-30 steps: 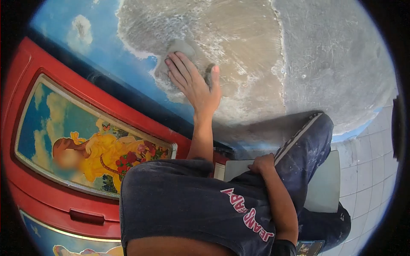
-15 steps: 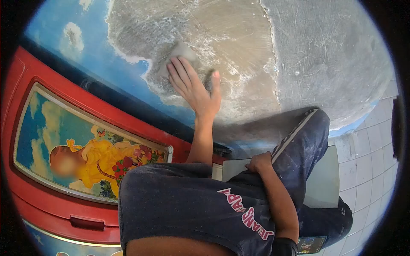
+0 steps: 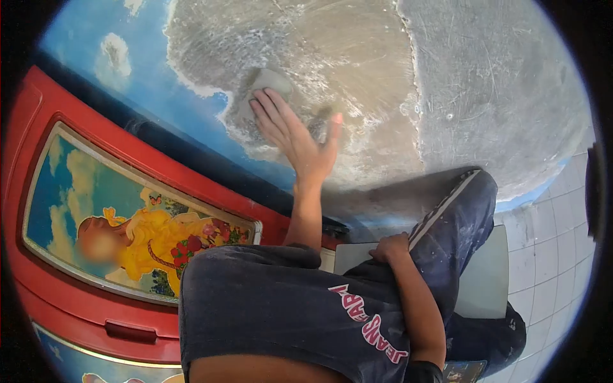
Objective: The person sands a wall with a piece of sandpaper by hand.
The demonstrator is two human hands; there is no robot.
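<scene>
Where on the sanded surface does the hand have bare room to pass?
Bare room: the grey sanded patch right of the left hand, up to the tiled floor; also the tan area above the sanding pad. Crowded: below the wrist, where the red painted panel, the knee and the right hand close in.
</scene>
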